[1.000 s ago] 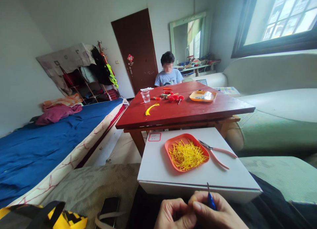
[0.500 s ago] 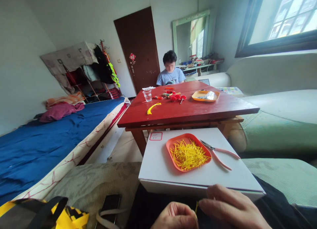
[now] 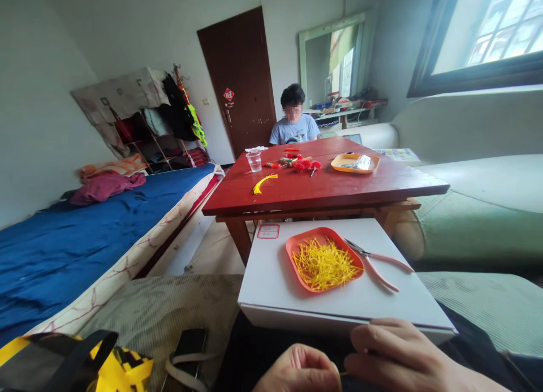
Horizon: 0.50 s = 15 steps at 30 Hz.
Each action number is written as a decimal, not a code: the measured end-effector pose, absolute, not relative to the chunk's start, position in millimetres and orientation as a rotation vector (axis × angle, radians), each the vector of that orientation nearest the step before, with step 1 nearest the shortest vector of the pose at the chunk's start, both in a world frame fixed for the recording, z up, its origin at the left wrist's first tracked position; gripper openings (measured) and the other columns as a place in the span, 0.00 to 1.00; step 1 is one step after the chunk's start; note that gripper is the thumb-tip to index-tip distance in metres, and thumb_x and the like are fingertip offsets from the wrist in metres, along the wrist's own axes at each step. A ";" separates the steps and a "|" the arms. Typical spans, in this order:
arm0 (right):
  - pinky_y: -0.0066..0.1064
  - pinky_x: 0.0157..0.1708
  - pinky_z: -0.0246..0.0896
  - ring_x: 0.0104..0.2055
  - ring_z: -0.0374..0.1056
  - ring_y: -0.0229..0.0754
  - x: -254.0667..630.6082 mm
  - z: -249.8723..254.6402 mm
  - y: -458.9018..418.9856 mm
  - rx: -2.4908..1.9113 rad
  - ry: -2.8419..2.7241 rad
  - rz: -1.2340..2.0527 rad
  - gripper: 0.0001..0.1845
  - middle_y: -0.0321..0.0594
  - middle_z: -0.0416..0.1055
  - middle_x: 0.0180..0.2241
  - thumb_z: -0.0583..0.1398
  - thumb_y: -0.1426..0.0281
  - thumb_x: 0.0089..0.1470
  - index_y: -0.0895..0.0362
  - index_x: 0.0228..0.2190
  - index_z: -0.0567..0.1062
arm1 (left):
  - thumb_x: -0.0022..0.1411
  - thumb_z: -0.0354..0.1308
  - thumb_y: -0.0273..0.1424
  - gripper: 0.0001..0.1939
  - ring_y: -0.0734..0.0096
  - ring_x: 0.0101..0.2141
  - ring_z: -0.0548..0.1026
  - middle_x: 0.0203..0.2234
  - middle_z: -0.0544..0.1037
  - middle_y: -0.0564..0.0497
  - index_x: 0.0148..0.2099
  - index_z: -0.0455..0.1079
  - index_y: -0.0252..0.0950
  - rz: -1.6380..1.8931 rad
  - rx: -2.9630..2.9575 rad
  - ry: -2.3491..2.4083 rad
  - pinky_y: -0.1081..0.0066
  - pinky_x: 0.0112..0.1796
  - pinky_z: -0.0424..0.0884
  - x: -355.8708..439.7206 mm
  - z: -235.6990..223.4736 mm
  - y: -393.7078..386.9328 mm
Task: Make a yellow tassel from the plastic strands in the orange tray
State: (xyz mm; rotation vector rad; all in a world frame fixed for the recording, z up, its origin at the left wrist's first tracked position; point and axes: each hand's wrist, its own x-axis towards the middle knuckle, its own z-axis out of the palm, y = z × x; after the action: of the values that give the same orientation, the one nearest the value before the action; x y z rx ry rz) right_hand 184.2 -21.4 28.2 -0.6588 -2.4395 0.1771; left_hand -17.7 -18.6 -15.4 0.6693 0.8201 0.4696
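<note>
At the bottom edge of the view my left hand is curled into a loose fist. My right hand meets it with fingers bent, and a thin yellow sliver shows between the two; what else they hold is hidden. Just beyond them lies a white box across my lap. On it sits an orange tray heaped with short yellow strands. Pink-handled pliers lie to the tray's right.
A red table stands past the box with a plastic cup, yellow strands, red pieces and an orange plate. A person sits behind it. A blue bed is at left, a sofa at right, a phone beside me.
The blue-handled tool seen in my right hand a second ago is no longer visible. My right hand has turned knuckles-up, and both hands sit lower in view as the camera tilted up slightly.
</note>
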 end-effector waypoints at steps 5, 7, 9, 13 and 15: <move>0.23 0.19 0.53 0.18 0.55 0.32 175.8 -1.3 -11.0 -0.611 -2.309 0.282 0.17 0.36 0.62 0.22 0.45 0.72 0.59 0.57 0.25 0.69 | 0.34 0.69 0.38 0.16 0.83 0.16 0.57 0.13 0.66 0.56 0.20 0.70 0.30 0.534 0.695 0.870 0.75 0.21 0.46 -17.0 -14.0 -20.8; 0.23 0.19 0.52 0.18 0.55 0.32 173.2 -9.6 -8.2 -0.634 -2.320 0.367 0.12 0.36 0.61 0.24 0.49 0.73 0.56 0.56 0.26 0.70 | 0.34 0.69 0.37 0.16 0.83 0.17 0.57 0.13 0.67 0.55 0.20 0.70 0.30 0.552 0.710 0.927 0.76 0.22 0.47 -16.7 -13.1 -21.3; 0.22 0.20 0.53 0.20 0.56 0.32 171.3 -13.6 -7.5 -0.642 -2.315 0.416 0.08 0.37 0.61 0.25 0.51 0.72 0.55 0.56 0.30 0.70 | 0.34 0.70 0.37 0.16 0.83 0.17 0.58 0.14 0.68 0.55 0.20 0.71 0.30 0.529 0.724 0.971 0.77 0.22 0.48 -16.9 -12.6 -20.7; 0.22 0.19 0.51 0.18 0.53 0.32 167.8 -14.5 -9.9 -0.586 -2.289 0.389 0.12 0.34 0.59 0.23 0.48 0.72 0.57 0.55 0.26 0.68 | 0.33 0.70 0.38 0.16 0.84 0.14 0.56 0.12 0.65 0.58 0.21 0.71 0.31 0.470 0.736 0.920 0.76 0.19 0.45 -17.9 -13.3 -18.1; 0.22 0.19 0.51 0.18 0.52 0.32 167.0 -14.6 -11.2 -0.564 -2.302 0.359 0.13 0.34 0.59 0.23 0.47 0.72 0.58 0.56 0.25 0.67 | 0.34 0.69 0.37 0.16 0.85 0.13 0.53 0.11 0.63 0.59 0.21 0.71 0.31 0.453 0.741 0.893 0.75 0.18 0.43 -18.1 -13.1 -17.2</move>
State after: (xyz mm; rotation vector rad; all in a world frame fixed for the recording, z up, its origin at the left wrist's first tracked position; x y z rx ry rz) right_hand 167.0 -11.2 -14.6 -0.5642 -2.3017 0.3586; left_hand -18.1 -17.2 -13.1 0.7408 0.8926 0.4534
